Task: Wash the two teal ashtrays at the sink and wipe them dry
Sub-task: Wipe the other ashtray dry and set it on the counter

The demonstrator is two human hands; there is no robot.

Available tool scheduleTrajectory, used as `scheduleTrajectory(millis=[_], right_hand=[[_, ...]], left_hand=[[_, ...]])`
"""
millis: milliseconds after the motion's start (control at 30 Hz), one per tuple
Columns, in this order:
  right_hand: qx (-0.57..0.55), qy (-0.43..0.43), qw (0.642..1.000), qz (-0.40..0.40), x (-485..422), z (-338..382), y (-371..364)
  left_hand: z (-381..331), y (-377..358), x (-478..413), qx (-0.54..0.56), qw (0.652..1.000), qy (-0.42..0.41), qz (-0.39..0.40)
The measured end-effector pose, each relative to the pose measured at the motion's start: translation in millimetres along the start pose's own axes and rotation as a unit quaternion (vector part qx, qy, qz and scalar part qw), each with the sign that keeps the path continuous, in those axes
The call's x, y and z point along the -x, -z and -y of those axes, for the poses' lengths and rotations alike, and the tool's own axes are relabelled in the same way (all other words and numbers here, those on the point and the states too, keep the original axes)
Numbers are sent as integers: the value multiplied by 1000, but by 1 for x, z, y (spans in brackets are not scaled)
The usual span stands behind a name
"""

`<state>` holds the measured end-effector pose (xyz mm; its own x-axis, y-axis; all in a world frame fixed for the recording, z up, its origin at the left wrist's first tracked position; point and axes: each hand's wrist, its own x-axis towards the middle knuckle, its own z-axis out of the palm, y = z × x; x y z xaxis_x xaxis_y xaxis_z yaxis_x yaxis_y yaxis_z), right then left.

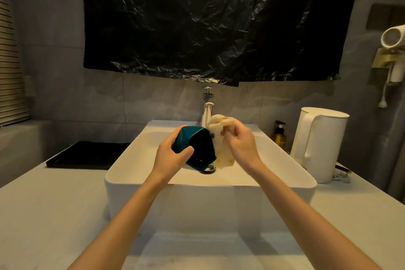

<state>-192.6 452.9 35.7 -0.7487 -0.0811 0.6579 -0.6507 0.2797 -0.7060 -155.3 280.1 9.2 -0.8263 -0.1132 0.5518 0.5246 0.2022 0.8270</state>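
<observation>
The room is a dim bathroom with grey wall tiles (65, 94), and a big black plastic sheet (210, 19) hangs on the wall above the sink (210, 204). The white sink sits on a pale counter (43, 215).

The person holds one teal ashtray (192, 142) over the middle of the sink, tipped on its side. The left hand (173, 155) is curled round its outside. The right hand (241, 140) pinches a bunched pale cloth (220, 125) and presses it against the open side of the ashtray. The second ashtray cannot be seen.

This looks like the wiping part of the job, though the picture does not show if the cloth is wet or dry. To do it well, the left hand should hold tight and turn the ashtray bit by bit. The right hand should push the cloth into the corners and along the rim. Keeping it low over the sink is wise, as a wet ashtray may slip.

The inside of the ashtray is dark and faces the cloth, so what is in it cannot be told. In the sink only the metal drain (209, 169) shows, under the ashtray. No water can be seen coming from the tap (207, 105) behind the sink. A flat black tray (87, 155) lies left of the sink, too dark to see into. Right of the sink stand a brown pump bottle (279, 136) and a white kettle (320, 144) with its lid shut, so its inside is hidden.
</observation>
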Motion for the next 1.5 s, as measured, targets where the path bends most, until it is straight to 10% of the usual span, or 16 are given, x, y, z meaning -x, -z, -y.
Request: scheduleTrajectory(millis=[133,400,667,833,967,1100,1300,1500], right_hand=[[97,75,985,121,7,-10,-17],[286,255,922,-46,1,-25,-23],[222,242,943,-52,4,-31,-30],[77,63,989,110,3,-32,-25],[-2,-58,998,-39,-10,-35,-26],[56,-6,994,-98,-20,-29,-38],[130,185,973,53,5,-20,-61],[161,122,979,6,-9,-27,-48]], left_hand=[[0,0,1,4,1000,-22,17],[7,-4,-5,-47,997,8,59],[19,-18,-18,-202,977,48,-52],[17,-6,-30,-311,946,4,-90],[21,1,-34,-375,923,-32,-80],[23,-2,-33,-424,903,-53,-50],[26,-4,-33,-420,904,-35,-67],[24,-3,-31,-460,886,-38,-53]])
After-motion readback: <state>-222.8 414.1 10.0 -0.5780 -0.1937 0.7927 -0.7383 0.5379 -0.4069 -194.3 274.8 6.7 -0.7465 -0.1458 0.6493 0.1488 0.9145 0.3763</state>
